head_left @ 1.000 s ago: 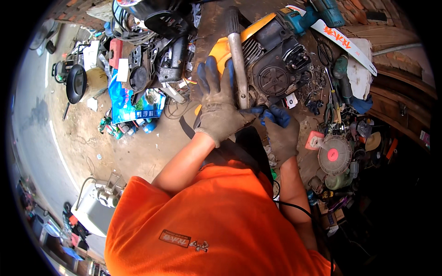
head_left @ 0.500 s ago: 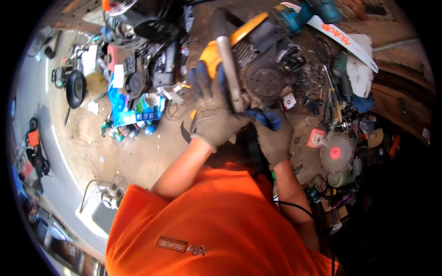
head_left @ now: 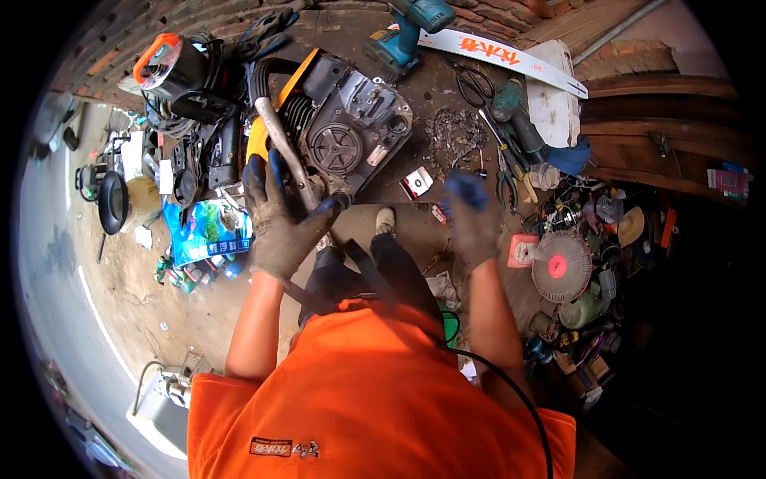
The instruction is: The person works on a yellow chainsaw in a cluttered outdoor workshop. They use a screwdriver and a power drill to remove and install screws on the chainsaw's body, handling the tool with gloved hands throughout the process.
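Observation:
A partly dismantled chainsaw (head_left: 339,152) with a dark body and yellow housing lies on the workbench ahead of me. Its curved metal front handle (head_left: 286,156) runs down the left side. My left hand (head_left: 279,231), in a dirty beige and blue glove, has its fingers spread beside the lower end of that handle. Its thumb reaches toward the saw's near corner; whether it touches is unclear. My right hand (head_left: 472,227), gloved alike, is off the saw at the bench's near edge. Motion smears its fingers, and nothing held can be made out.
A small red-and-white box (head_left: 416,184) and a saw chain (head_left: 456,132) lie right of the saw. Beyond are scissors (head_left: 474,84), a green power tool (head_left: 519,120), a white guide bar (head_left: 495,56) and a teal cordless tool (head_left: 395,48). A fan (head_left: 562,267) stands at right.
My right hand has left the saw's near edge and moved right. My left hand stays by the handle. The view has shifted, showing more of the saw and my legs.

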Tool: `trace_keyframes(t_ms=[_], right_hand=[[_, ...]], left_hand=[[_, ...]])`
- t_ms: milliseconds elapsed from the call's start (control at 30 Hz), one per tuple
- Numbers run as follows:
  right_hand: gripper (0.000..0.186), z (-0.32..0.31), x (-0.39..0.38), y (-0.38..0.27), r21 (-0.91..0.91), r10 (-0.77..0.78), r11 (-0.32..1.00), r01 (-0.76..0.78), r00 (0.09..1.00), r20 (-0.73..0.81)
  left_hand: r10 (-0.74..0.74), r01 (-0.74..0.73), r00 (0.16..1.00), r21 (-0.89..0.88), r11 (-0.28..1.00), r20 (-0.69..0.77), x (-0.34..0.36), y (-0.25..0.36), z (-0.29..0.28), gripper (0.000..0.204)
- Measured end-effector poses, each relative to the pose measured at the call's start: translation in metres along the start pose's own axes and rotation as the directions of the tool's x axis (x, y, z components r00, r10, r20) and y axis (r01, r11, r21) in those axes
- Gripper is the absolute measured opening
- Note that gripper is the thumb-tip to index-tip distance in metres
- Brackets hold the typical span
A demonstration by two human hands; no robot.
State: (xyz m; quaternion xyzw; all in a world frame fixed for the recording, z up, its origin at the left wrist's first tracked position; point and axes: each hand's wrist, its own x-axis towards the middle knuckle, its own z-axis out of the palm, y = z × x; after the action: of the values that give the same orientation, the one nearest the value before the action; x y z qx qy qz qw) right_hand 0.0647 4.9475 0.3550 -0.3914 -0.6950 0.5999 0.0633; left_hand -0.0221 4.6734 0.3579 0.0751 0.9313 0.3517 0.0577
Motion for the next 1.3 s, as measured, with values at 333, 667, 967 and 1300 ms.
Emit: trace_keyframes(t_ms=[333, 667, 967, 1300], right_hand=[[0.057, -0.154, 0.152, 0.051, -0.949, -0.133, 0.300, 0.094, 0.990, 0.056], [0.055, -0.167, 0.112, -0.001, -0.956, -0.255, 0.220, 0.196, 0.957, 0.138], [0.051, -0.057, -0.075, -0.106, -0.477, -0.363, 0.547, 0.688, 0.708, 0.605], [0.046, 0.029, -0.118, -0.114, -0.582, -0.248, 0.114, 0.805, 0.590, 0.768]], left_hand=[[-0.510, 0.670, 0.713, -0.682, 0.293, 0.481, -0.085, 0.043, 0.030, 0.027], [-0.097, 0.380, 0.822, -0.667, -0.640, 0.562, -0.068, 0.021, 0.103, 0.054], [0.008, 0.447, 0.807, -0.603, -0.661, 0.590, -0.063, 0.004, 0.118, 0.038], [-0.035, 0.474, 0.742, -0.561, -0.679, 0.669, -0.060, 0.012, 0.100, 0.040]])
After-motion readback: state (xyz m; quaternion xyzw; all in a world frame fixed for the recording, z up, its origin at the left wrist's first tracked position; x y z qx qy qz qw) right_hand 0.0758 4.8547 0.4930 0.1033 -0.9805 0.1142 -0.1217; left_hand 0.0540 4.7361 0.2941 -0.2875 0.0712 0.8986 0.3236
